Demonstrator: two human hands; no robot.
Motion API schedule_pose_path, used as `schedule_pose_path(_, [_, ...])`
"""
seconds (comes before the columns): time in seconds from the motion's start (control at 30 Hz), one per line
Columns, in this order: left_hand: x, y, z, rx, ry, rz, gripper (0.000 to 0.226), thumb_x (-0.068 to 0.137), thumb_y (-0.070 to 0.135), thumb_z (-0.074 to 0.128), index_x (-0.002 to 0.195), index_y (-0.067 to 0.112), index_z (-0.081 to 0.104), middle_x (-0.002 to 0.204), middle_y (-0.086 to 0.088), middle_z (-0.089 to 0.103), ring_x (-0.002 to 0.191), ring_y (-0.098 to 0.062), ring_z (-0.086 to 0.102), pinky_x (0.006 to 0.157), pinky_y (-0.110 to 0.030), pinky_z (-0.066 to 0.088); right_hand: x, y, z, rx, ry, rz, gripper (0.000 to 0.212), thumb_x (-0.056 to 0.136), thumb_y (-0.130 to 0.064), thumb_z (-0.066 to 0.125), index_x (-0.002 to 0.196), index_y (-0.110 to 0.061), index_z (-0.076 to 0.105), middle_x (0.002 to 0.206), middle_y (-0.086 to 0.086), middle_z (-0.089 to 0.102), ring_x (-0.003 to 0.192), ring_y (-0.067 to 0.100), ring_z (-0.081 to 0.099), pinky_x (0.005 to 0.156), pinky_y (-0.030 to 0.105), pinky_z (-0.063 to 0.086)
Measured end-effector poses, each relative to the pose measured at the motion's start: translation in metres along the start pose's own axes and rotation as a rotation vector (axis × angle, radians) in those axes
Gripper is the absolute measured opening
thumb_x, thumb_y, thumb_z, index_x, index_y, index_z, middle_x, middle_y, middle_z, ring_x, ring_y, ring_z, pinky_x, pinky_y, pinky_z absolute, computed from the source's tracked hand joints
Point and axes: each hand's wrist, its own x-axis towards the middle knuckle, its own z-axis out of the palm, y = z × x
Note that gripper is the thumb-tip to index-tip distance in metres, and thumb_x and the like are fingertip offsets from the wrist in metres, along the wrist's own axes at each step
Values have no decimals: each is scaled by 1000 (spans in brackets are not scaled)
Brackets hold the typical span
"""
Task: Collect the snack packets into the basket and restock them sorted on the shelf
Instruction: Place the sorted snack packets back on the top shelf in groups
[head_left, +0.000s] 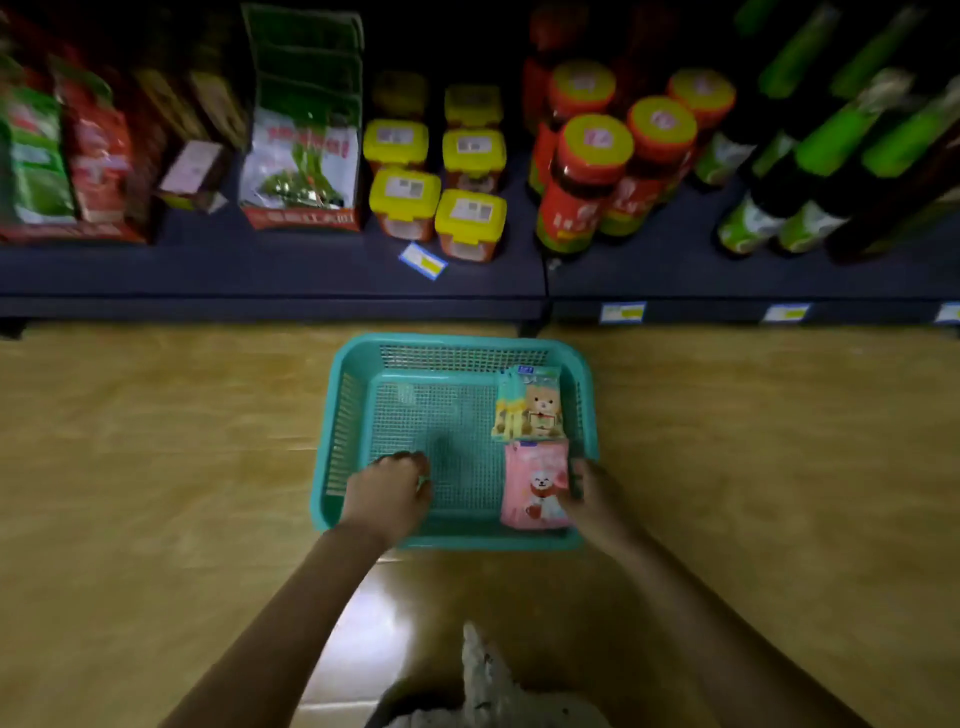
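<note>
A teal mesh basket (353, 415) sits on the floor in front of the bottom shelf (270, 270). Inside, along its right side, lie a stack of yellow-and-blue bear snack packets (532, 402) and, nearer me, a pink bear snack packet (530, 483). My left hand (387, 496) hangs over the basket's near-left part with its fingers curled, and nothing shows in it. My right hand (589, 493) rests at the basket's near-right corner, its fingers touching the right edge of the pink packet. The rest of the basket floor is bare mesh.
The dark shelf holds bagged goods (301, 156) at left, yellow-lidded tubs (470, 221) in the middle, red jars (584, 182) and green-labelled bottles (810, 171) at right. A loose price tag (422, 260) lies on the shelf edge. Wooden floor (156, 441) surrounds the basket.
</note>
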Motion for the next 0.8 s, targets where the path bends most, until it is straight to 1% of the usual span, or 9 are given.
schedule_pose_path(0.13, [53, -14, 64, 10, -2, 33, 20, 89, 28, 46, 102, 20, 59, 110, -3, 66, 101, -27, 62, 81, -35, 50, 61, 35, 44, -25, 136, -47, 66, 83, -25, 67, 137, -4, 34, 130, 15, 49, 109, 26, 58, 89, 39, 53])
schedule_pose_path(0.23, [78, -17, 95, 12, 2, 58, 22, 91, 30, 44, 103, 19, 59, 109, -5, 66, 100, -28, 62, 80, -35, 48, 74, 49, 64, -27, 204, -84, 76, 75, -29, 74, 134, -4, 33, 127, 12, 48, 113, 24, 53, 91, 36, 51])
schedule_pose_path(0.33, [89, -12, 115, -57, 32, 76, 19, 91, 30, 45, 100, 19, 59, 105, -5, 67, 97, -28, 63, 77, -34, 49, 83, 57, 74, -51, 246, -47, 73, 68, -38, 79, 121, -4, 43, 115, 11, 55, 104, 25, 57, 82, 34, 50])
schedule_pose_path(0.4, [89, -6, 126, -99, 51, 60, 20, 91, 31, 47, 100, 18, 59, 103, -5, 67, 95, -28, 63, 76, -35, 49, 84, 58, 79, -70, 273, -41, 69, 66, -43, 78, 114, -5, 46, 107, 10, 58, 97, 25, 59, 78, 36, 53])
schedule_pose_path(0.47, [88, 0, 136, -163, 72, 48, 19, 91, 30, 48, 100, 18, 60, 98, -6, 68, 89, -27, 64, 72, -34, 51, 84, 60, 84, -52, 322, -36, 69, 64, -45, 79, 110, -6, 46, 105, 8, 58, 94, 24, 60, 76, 38, 54])
schedule_pose_path(0.53, [91, 7, 144, -229, 78, 33, 17, 90, 26, 49, 98, 16, 61, 93, -5, 68, 84, -26, 63, 67, -31, 49, 82, 60, 85, -50, 370, -54, 67, 64, -45, 79, 108, -7, 45, 105, 8, 57, 93, 24, 59, 74, 36, 53])
schedule_pose_path(0.6, [97, 16, 152, -330, 52, 13, 16, 90, 24, 51, 96, 14, 62, 89, -6, 68, 79, -25, 62, 66, -31, 49, 81, 62, 86, -43, 391, -76, 66, 64, -43, 80, 106, -8, 44, 104, 7, 57, 92, 23, 59, 71, 33, 50])
schedule_pose_path(0.7, [103, 28, 162, -435, -5, -7, 22, 91, 32, 53, 93, 12, 61, 82, -7, 66, 74, -24, 61, 66, -31, 49, 81, 65, 85, 52, 354, -37, 68, 64, -40, 81, 111, -7, 44, 105, 2, 58, 94, 20, 60, 73, 29, 50])
schedule_pose_path(0.8, [105, 33, 166, -506, -17, -68, 24, 94, 26, 48, 94, 7, 61, 80, -8, 61, 71, -24, 56, 63, -27, 40, 82, 67, 83, 149, 295, -28, 68, 59, -45, 80, 110, -7, 53, 101, 4, 63, 92, 22, 64, 74, 33, 54])
